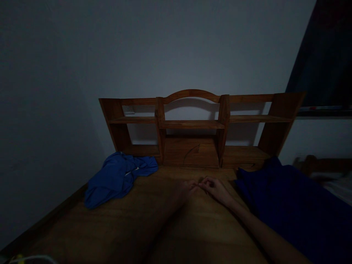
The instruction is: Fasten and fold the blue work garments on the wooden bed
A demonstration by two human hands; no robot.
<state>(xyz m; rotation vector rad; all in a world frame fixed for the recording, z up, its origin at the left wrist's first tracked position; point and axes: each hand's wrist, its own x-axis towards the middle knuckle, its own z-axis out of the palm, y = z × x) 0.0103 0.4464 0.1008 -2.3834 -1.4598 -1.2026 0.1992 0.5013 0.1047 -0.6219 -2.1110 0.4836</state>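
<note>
Both hands meet over the bare wooden tabletop, in dim light. My left hand is closed, its fingertips pinched together and pointing to the right. Opposite it, my right hand makes a pinch with thumb and forefinger, and its fingertips nearly touch those of the left. Whatever lies between the fingers is too small and dark to make out. Just beyond the hands stands a wooden shelf unit. To the left lies a crumpled blue cloth, apart from both hands.
A large dark-blue cloth covers the right side of the tabletop. At the lower left edge sits a pale cord beside something yellow. A plain wall rises behind the shelf unit, with a dark window-like panel on the right.
</note>
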